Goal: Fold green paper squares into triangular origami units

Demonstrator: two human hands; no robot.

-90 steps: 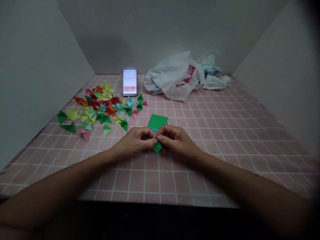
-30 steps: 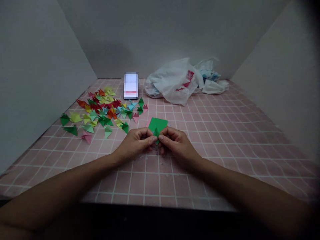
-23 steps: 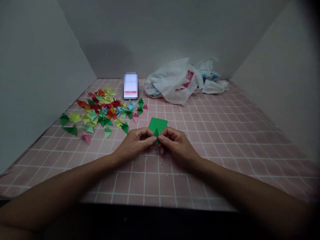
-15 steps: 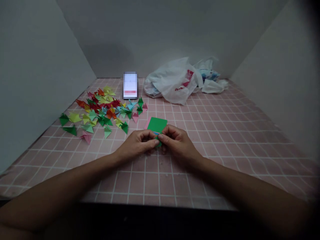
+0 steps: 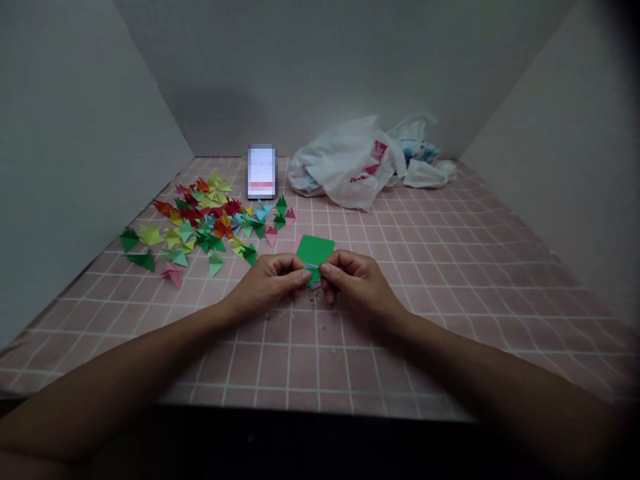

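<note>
Between my two hands is a small folded piece of green paper point(image 5: 313, 275), pinched at both sides. My left hand point(image 5: 281, 277) grips its left end between thumb and fingers. On the other side, my right hand point(image 5: 350, 277) is closed on the right end. Just beyond the fingers lies a stack of square paper sheets point(image 5: 316, 249), green on top, with pink showing along the left edge. The fingers cover part of the folded piece, so its full shape is hidden.
Many folded paper cranes point(image 5: 205, 223) in several colours spread over the table's left side. Behind them a phone point(image 5: 261, 172) stands upright. A white plastic bag point(image 5: 345, 163) and a smaller bag point(image 5: 423, 160) lie at the back. Pink checked cloth point(image 5: 425, 300) covers the table, walled on three sides.
My left hand has shifted slightly left, so the fingertips of the two hands are farther apart. More of the green folded paper now shows between them.
</note>
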